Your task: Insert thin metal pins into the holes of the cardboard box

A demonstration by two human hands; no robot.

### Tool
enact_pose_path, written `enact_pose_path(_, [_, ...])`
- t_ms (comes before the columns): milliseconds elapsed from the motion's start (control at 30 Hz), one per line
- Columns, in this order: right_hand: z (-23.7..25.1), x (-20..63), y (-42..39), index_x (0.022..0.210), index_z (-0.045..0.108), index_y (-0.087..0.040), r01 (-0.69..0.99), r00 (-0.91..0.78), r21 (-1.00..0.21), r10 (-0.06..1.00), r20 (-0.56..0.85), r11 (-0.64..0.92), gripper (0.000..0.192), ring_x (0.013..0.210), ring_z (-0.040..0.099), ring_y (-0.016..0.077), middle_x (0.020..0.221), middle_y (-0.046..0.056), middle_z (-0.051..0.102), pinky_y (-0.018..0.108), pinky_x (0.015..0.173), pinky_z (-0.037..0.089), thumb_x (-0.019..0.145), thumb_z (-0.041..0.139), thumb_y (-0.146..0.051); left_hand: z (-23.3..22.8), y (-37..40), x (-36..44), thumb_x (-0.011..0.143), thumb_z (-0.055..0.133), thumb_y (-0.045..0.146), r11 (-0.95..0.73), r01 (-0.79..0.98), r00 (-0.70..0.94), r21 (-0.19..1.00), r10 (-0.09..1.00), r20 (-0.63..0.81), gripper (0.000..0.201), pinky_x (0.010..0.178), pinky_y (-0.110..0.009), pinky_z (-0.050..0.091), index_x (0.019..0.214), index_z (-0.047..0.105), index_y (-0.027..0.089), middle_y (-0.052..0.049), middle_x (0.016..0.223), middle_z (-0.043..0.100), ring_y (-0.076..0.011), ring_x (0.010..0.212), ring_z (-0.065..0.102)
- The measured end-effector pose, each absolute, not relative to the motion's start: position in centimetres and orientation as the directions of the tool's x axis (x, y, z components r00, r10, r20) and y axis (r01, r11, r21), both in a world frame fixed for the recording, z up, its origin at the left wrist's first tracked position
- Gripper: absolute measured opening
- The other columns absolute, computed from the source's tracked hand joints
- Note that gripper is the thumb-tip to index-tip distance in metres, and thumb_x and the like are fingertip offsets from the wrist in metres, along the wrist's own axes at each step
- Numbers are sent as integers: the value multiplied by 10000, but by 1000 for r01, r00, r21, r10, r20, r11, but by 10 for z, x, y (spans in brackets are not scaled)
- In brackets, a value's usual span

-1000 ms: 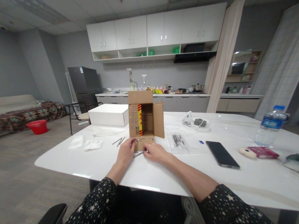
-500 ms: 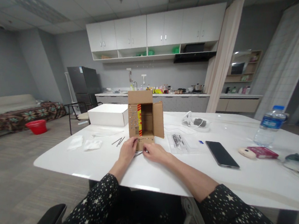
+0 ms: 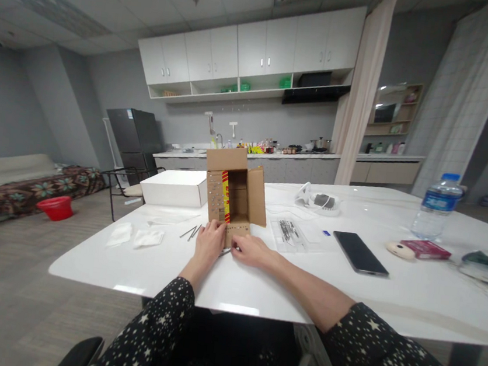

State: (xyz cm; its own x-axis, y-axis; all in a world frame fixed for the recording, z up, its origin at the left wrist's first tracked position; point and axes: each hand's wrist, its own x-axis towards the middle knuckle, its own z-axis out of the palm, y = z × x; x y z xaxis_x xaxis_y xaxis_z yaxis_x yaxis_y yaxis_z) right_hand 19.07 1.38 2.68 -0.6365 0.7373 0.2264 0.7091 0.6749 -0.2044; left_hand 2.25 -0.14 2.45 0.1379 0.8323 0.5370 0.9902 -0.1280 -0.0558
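An open cardboard box (image 3: 256,196) with a yellow-and-red strip stands facing me, its flaps spread. Small studs or beads dot its left flap and its lower flap (image 3: 238,230). My left hand (image 3: 209,240) is closed on the left side of that lower flap. At the flap's lower right, the fingers of my right hand (image 3: 249,249) are pinched together; what is between them is too small to make out. A thin metal tool (image 3: 225,251) lies on the table between my hands. Several slim metal tools (image 3: 194,232) lie left of my left hand.
A clear case of small dark pieces (image 3: 289,233) and a phone (image 3: 360,253) lie to the right. Farther right are a water bottle (image 3: 437,208) and a dark red pack (image 3: 425,249). On the left are a white box (image 3: 173,188) and crumpled tissues (image 3: 148,238).
The whole view has shifted slightly. Both hands stay at the lower flap with only tiny finger movement, and the box stands as before.
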Motion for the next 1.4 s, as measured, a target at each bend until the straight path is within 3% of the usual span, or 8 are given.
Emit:
enact_pose_path(133, [27, 191, 13, 1059, 635, -219, 714, -636, -196, 740, 220, 672, 259, 864, 669, 227, 977, 76, 722, 293, 708, 432, 920, 449, -333, 23, 2, 22, 926, 448, 198, -155, 987, 154, -46, 817, 556, 317, 902, -434, 436, 1190, 623, 183, -123, 1131, 629, -287, 1091, 579])
enact_pose_path(300, [28, 190, 14, 1085, 628, -204, 713, -641, -183, 735, 222, 677, 285, 866, 673, 241, 985, 94, 721, 303, 705, 440, 922, 441, -344, 17, 0, 22, 917, 452, 185, -239, 968, 141, 81, 778, 612, 313, 933, -419, 434, 1189, 606, 193, -104, 1140, 634, -261, 1084, 593])
enact_pose_path(500, [26, 190, 14, 1102, 626, -210, 718, -634, -185, 740, 225, 671, 297, 867, 671, 241, 985, 90, 722, 302, 705, 438, 921, 439, -354, 14, -4, 15, 899, 454, 183, -339, 913, 114, 226, 746, 657, 210, 933, -417, 450, 1035, 615, 192, -86, 1043, 659, -245, 1011, 612])
enact_pose_path(633, [25, 191, 15, 1096, 629, -214, 712, -638, -190, 735, 229, 676, 291, 879, 666, 240, 997, 87, 721, 301, 711, 435, 913, 445, -345, 12, -6, 8, 832, 469, 150, -434, 845, 160, 312, 763, 626, 148, 837, -360, 473, 916, 582, 192, -53, 890, 634, -205, 870, 601])
enact_pose_path(800, [23, 191, 17, 1078, 635, -218, 695, -645, -208, 725, 241, 688, 285, 860, 662, 229, 984, 71, 722, 298, 708, 435, 911, 444, -348, 14, -14, 9, 766, 522, 181, -465, 850, 296, 248, 810, 506, 38, 823, -343, 451, 793, 534, 205, -53, 908, 597, -217, 925, 578])
enact_pose_path(1000, [24, 190, 16, 1051, 643, -228, 688, -644, -222, 723, 251, 691, 267, 843, 662, 224, 963, 54, 726, 297, 690, 437, 894, 449, -324, 19, -23, 15, 805, 525, 247, -379, 913, 296, 148, 869, 397, 50, 881, -385, 428, 814, 551, 204, -69, 987, 597, -248, 1002, 574])
enact_pose_path(1400, [26, 191, 14, 1059, 655, -227, 693, -637, -235, 732, 243, 681, 271, 864, 658, 225, 968, 56, 722, 304, 723, 459, 901, 461, -333, 17, -21, 13, 839, 529, 242, -388, 904, 296, 178, 870, 395, 79, 900, -401, 449, 827, 599, 207, -73, 1001, 627, -253, 1028, 594])
